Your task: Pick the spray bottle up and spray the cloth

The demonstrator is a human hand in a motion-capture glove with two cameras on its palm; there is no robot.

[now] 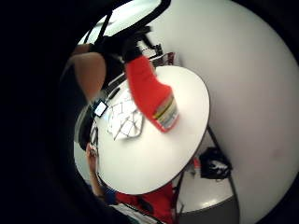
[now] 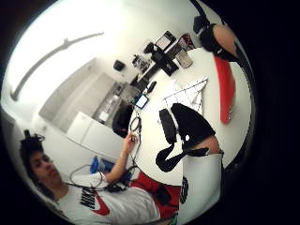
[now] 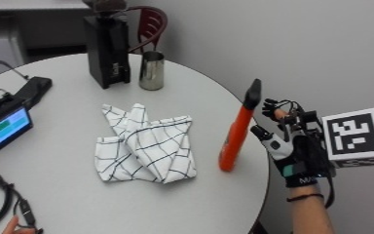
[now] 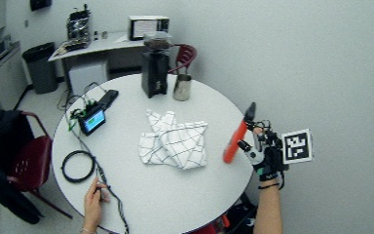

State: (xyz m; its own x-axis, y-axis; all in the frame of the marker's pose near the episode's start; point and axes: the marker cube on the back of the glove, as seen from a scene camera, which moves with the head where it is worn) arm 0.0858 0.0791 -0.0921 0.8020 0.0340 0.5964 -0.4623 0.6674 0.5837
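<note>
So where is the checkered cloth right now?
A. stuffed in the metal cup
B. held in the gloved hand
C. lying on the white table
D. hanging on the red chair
C: the cloth lies crumpled on the table, beside the spray bottle, with nothing holding it.

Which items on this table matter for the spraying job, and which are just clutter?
Job items:
spray bottle, tilted beside the gloved right hand
checked cloth, crumpled mid-table

Just lying about:
black grinder
metal cup
small screen device
cable coil
</note>
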